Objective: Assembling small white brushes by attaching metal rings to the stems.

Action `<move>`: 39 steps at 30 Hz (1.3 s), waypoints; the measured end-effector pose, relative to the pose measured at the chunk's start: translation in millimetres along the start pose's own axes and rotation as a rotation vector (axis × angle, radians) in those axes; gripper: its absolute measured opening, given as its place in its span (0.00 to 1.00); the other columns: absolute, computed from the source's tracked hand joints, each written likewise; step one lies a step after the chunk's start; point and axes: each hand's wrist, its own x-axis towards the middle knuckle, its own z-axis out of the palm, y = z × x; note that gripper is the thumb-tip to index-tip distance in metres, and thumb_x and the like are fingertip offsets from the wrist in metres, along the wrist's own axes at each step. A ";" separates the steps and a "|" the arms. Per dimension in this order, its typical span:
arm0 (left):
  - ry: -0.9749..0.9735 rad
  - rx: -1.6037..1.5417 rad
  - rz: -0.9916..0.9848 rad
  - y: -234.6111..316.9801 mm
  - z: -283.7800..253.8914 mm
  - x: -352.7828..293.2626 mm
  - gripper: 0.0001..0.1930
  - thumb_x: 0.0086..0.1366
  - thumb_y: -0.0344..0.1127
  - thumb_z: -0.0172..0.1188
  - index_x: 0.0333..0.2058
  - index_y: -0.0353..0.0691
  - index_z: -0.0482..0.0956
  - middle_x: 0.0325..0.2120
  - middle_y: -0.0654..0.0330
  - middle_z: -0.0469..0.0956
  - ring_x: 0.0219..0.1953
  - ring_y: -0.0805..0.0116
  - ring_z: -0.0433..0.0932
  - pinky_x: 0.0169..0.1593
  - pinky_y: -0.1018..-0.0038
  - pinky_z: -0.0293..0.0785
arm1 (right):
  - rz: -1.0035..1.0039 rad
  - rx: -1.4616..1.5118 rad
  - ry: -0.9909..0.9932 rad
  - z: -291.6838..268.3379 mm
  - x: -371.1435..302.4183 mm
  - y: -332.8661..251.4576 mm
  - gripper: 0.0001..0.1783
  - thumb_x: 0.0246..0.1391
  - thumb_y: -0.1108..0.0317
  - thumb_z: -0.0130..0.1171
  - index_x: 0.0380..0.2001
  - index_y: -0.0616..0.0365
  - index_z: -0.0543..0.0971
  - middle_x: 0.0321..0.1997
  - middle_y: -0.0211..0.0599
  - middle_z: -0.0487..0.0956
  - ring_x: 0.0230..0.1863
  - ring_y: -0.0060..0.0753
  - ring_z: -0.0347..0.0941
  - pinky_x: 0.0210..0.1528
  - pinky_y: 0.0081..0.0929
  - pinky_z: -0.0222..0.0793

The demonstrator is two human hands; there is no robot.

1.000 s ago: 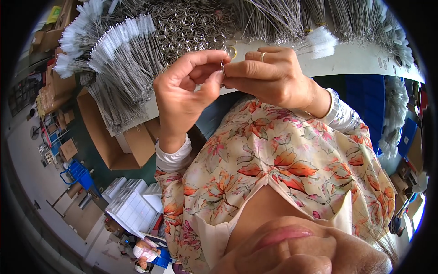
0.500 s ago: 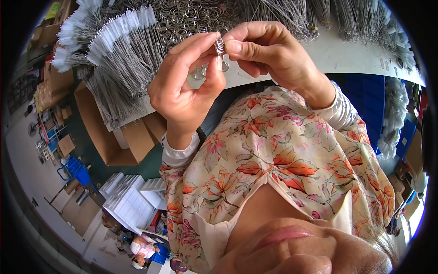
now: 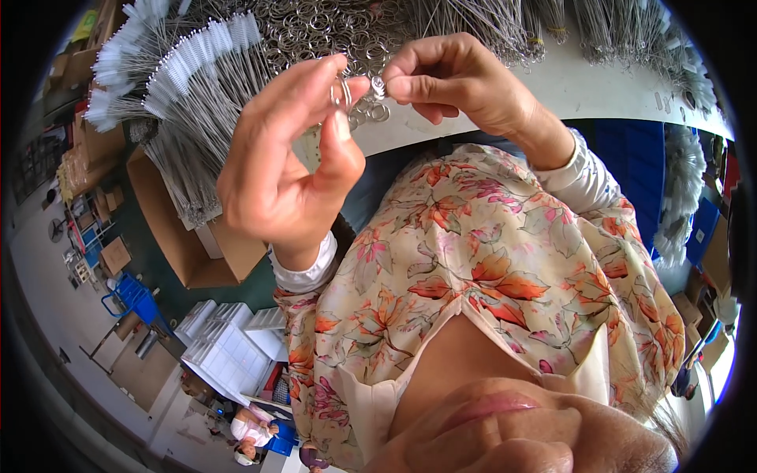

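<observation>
My left hand (image 3: pixel 284 162) is closed in a pinch over the near edge of the table. Between its thumb and fingers stand a couple of thin metal rings (image 3: pixel 341 94). To the right, my right hand (image 3: pixel 457 83) pinches a small shiny bundle of metal rings (image 3: pixel 378 85) between thumb and forefinger; its exact make-up is too small to tell. Behind both hands spreads a heap of loose metal rings (image 3: pixel 327 30). A few more rings (image 3: pixel 371 114) lie on the table just below the right fingertips.
Wire brushes with white bristles (image 3: pixel 206 59) are piled left of the rings. More wire stems (image 3: pixel 473 27) lie along the back of the white table (image 3: pixel 615 94). An open cardboard box (image 3: pixel 177 229) stands below at left. Farther off are white crates (image 3: pixel 233 351) and another person (image 3: pixel 252 430).
My left hand has drawn left, away from the right, with rings in its fingers. The right hand stays nearly in place, keeping the small bundle.
</observation>
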 end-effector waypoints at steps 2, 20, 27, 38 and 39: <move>-0.032 -0.105 -0.232 -2.4 2.5 -2.7 0.14 0.53 0.13 0.53 0.39 0.23 0.75 0.38 0.46 0.77 0.34 0.62 0.81 0.38 0.76 0.80 | -0.047 0.032 0.006 5.6 -6.3 -4.0 0.11 0.54 0.62 0.59 0.33 0.60 0.79 0.23 0.23 0.76 0.18 0.12 0.65 0.21 0.12 0.60; -0.176 -0.071 -0.242 -10.9 -7.0 -3.3 0.14 0.49 0.14 0.58 0.37 0.27 0.78 0.37 0.50 0.78 0.34 0.70 0.79 0.38 0.80 0.78 | 0.015 -0.098 -0.149 2.6 -1.2 -42.9 0.08 0.53 0.68 0.60 0.33 0.63 0.78 0.22 0.26 0.77 0.19 0.13 0.68 0.20 0.11 0.62; -0.037 -0.158 -0.342 -1.5 2.6 -16.4 0.15 0.49 0.15 0.58 0.38 0.27 0.78 0.36 0.51 0.78 0.32 0.71 0.79 0.37 0.80 0.78 | 0.076 0.049 -0.157 6.9 -4.9 -24.2 0.10 0.52 0.64 0.61 0.32 0.60 0.79 0.22 0.26 0.75 0.17 0.11 0.68 0.15 0.09 0.59; -0.022 -0.060 -0.299 -6.9 7.0 -26.4 0.14 0.50 0.16 0.58 0.39 0.26 0.77 0.37 0.49 0.77 0.36 0.67 0.80 0.39 0.77 0.79 | -0.008 -0.027 -0.064 4.1 -10.5 -15.0 0.09 0.52 0.66 0.61 0.32 0.60 0.79 0.20 0.25 0.73 0.16 0.11 0.64 0.13 0.09 0.52; -0.048 0.003 -0.236 -8.1 6.5 -26.0 0.14 0.50 0.17 0.58 0.39 0.26 0.77 0.37 0.49 0.77 0.35 0.67 0.79 0.39 0.78 0.79 | -0.008 -0.028 -0.063 3.8 -10.2 -14.3 0.09 0.52 0.66 0.61 0.32 0.60 0.79 0.20 0.25 0.73 0.16 0.11 0.64 0.13 0.09 0.52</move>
